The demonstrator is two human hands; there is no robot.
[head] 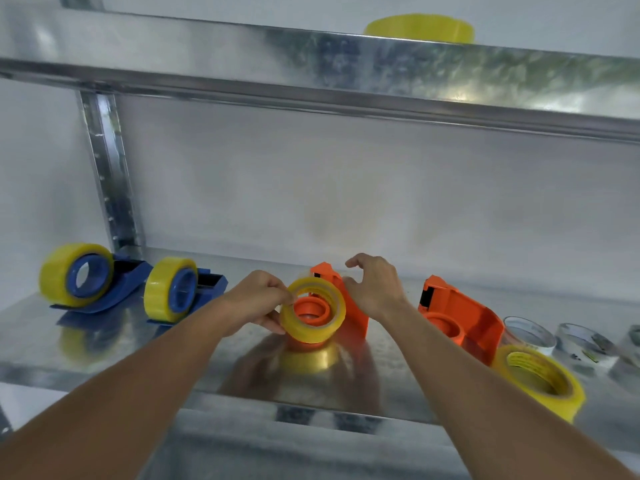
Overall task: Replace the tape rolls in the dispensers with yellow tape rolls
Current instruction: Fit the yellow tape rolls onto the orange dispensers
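Head view: left hand (258, 299) grips yellow roll (311, 311) half-seated on orange dispenser's (349, 301) hub; right hand (372, 287) hovers unclenched. Next, push it home.

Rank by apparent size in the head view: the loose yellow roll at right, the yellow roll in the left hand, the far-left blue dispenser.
1. Far-left blue dispenser
2. Loose yellow roll, though it lies nearer the camera
3. Yellow roll in the left hand

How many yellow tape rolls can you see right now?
5: two mounted on the blue dispensers at left, one held by the left hand over the orange dispenser's hub, one loose at right, one on the upper shelf. Others may be hidden.
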